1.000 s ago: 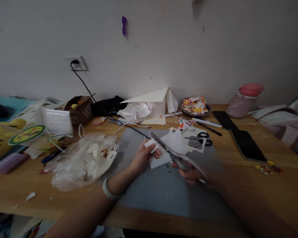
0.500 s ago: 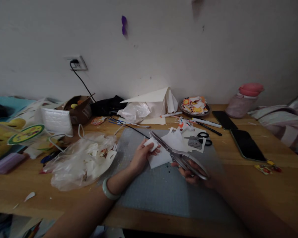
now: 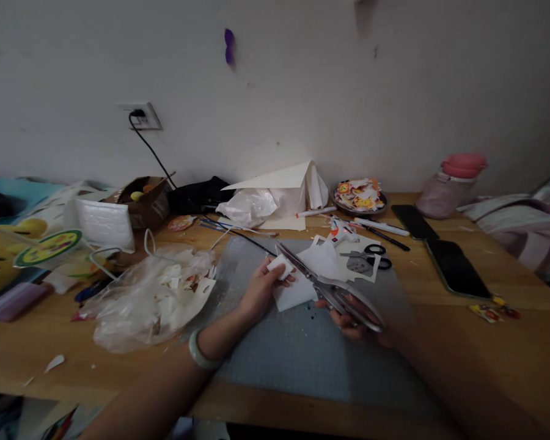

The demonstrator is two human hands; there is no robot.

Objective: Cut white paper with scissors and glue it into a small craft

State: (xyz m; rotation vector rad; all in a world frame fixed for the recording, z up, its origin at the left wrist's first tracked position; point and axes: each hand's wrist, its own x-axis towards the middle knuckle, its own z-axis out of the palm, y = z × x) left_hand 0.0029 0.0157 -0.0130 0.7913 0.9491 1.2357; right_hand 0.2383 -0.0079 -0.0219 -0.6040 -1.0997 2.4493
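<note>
Between the thumb and fingers of my left hand [image 3: 260, 288] is a small white piece of paper [image 3: 282, 265]. My right hand [image 3: 348, 321] is closed round the handles of large grey scissors [image 3: 323, 284], whose blades point up and left beside the paper. Whether the blades touch the paper I cannot tell. Below the blades a larger white sheet [image 3: 296, 294] lies over the grey cutting mat [image 3: 284, 360]. Small black-handled scissors [image 3: 378, 256] rest on paper scraps [image 3: 323, 260] to the right.
A plastic bag of scraps [image 3: 137, 311] lies left of the mat. Behind are a bowl of cut-outs [image 3: 360, 195], pens [image 3: 380, 226] and folded white paper [image 3: 275, 180]. Two phones [image 3: 458, 266] and a pink-lidded bottle [image 3: 451, 183] stand or lie at the right.
Almost nothing differs. The small white paper in my left hand has shifted very slightly; the scissors in my right hand stay in the same place.
</note>
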